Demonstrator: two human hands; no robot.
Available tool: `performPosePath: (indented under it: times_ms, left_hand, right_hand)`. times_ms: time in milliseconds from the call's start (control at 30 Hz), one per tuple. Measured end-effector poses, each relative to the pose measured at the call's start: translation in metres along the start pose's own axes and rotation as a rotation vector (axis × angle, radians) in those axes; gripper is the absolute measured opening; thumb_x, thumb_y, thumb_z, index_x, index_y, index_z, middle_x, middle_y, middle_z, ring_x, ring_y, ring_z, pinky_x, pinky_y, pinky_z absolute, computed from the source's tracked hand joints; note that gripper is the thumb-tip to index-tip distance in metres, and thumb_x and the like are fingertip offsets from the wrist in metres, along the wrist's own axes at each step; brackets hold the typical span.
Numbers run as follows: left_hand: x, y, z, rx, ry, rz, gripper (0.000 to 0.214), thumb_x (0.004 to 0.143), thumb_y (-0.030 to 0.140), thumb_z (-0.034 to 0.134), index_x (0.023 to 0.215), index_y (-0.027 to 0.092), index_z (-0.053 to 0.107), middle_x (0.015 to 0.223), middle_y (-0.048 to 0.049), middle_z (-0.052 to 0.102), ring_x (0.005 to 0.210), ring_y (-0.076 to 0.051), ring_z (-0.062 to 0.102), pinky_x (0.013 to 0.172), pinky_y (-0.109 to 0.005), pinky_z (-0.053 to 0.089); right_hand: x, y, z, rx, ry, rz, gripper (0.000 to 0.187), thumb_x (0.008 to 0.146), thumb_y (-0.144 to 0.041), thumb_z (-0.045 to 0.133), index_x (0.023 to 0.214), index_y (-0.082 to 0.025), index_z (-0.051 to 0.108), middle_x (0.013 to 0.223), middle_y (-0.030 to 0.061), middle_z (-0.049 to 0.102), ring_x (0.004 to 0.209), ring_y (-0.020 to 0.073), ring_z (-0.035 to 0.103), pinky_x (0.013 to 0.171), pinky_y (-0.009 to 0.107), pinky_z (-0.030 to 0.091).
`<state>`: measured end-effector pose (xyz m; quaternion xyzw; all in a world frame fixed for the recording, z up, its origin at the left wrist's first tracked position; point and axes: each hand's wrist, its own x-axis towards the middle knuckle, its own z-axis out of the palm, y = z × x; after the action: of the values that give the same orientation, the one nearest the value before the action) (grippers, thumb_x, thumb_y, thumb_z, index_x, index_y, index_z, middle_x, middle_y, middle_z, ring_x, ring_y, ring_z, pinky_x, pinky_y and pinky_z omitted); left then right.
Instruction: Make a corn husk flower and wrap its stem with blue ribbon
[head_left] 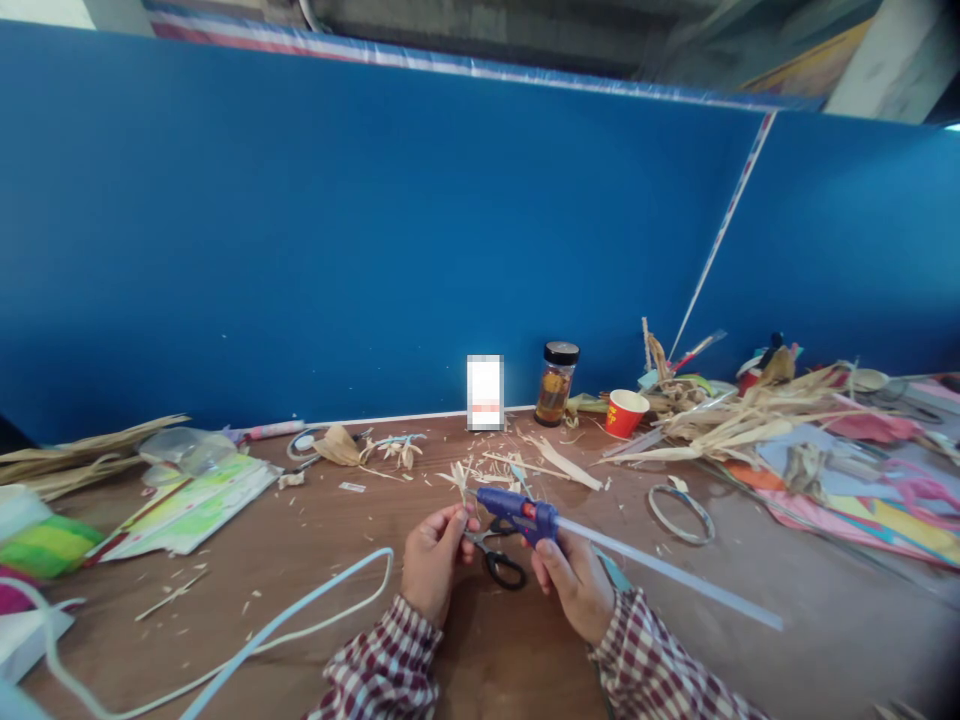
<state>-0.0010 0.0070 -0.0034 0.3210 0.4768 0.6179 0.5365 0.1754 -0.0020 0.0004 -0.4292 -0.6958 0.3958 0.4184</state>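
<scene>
My right hand point(576, 582) is wrapped round the handle of a blue glue gun point(517, 508), whose nozzle points left. A long translucent glue stick point(675, 572) sticks out of its back end. In a pinch, my left hand point(435, 562) holds a small pale piece of dried husk point(459, 480) by its lower end. The nozzle is close to that husk piece; whether they touch I cannot tell. Black-handled scissors point(504, 570) lie on the table between my hands, partly hidden by the fingers and the gun.
Husk scraps litter the brown table point(330, 600). Behind stand a lidded jar point(553, 388) and a red paper cup point(627, 414). Husks point(750, 420) and coloured paper pile up at right, near a ring point(681, 514). A pale cord point(300, 632) loops at left, before a painted sheet point(195, 508).
</scene>
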Motion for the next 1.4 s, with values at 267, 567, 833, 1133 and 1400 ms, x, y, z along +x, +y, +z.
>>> performPosePath:
  times_ms: [267,567,833,1133,1400]
  left_hand:
    - [0.0012,-0.0007,0.0004,-0.004,-0.014,-0.004,0.032,0.065,0.038,0.065,0.083,0.011,0.063,0.063,0.0000,0.061,0.041,-0.003,0.044,0.039,-0.015,0.033]
    - [0.0002,0.0006,0.0005,-0.006,-0.009,-0.011,0.033,0.064,0.039,0.065,0.081,0.011,0.063,0.061,0.0013,0.059,0.041,-0.004,0.043,0.040,-0.016,0.033]
    - [-0.0002,-0.0002,0.0010,-0.025,-0.018,-0.007,0.031,0.065,0.039,0.064,0.078,0.012,0.062,0.059,0.0020,0.057,0.041,-0.004,0.043,0.040,-0.016,0.033]
    - [-0.0021,-0.0002,0.0014,-0.006,-0.032,-0.032,0.029,0.066,0.038,0.064,0.077,0.011,0.061,0.060,0.0011,0.059,0.043,-0.005,0.046,0.041,-0.016,0.036]
    - [-0.0014,0.0021,0.0018,-0.003,0.017,-0.038,0.030,0.061,0.037,0.068,0.074,0.011,0.061,0.062,-0.0002,0.061,0.045,-0.006,0.048,0.042,-0.016,0.038]
  right_hand:
    - [0.0014,-0.0035,0.0003,-0.003,-0.031,0.012,0.041,0.087,-0.048,0.031,0.078,-0.014,0.053,0.048,-0.0030,0.046,0.043,0.0103,0.045,0.046,0.022,0.036]
    - [0.0001,-0.0070,-0.0002,-0.013,-0.029,0.025,0.042,0.087,-0.048,0.030,0.077,-0.014,0.053,0.048,-0.0031,0.045,0.043,0.0100,0.044,0.046,0.022,0.036]
    - [0.0016,-0.0046,-0.0001,-0.005,-0.038,0.024,0.041,0.087,-0.047,0.030,0.079,-0.014,0.053,0.048,-0.0032,0.045,0.043,0.0101,0.044,0.046,0.022,0.035]
    - [0.0013,-0.0058,-0.0008,0.003,-0.043,0.025,0.042,0.087,-0.048,0.030,0.079,-0.014,0.053,0.049,-0.0030,0.046,0.044,0.0100,0.045,0.047,0.022,0.036]
    - [0.0005,-0.0051,0.0007,0.027,-0.021,0.033,0.043,0.086,-0.050,0.030,0.079,-0.014,0.053,0.049,-0.0033,0.045,0.043,0.0100,0.044,0.046,0.022,0.036]
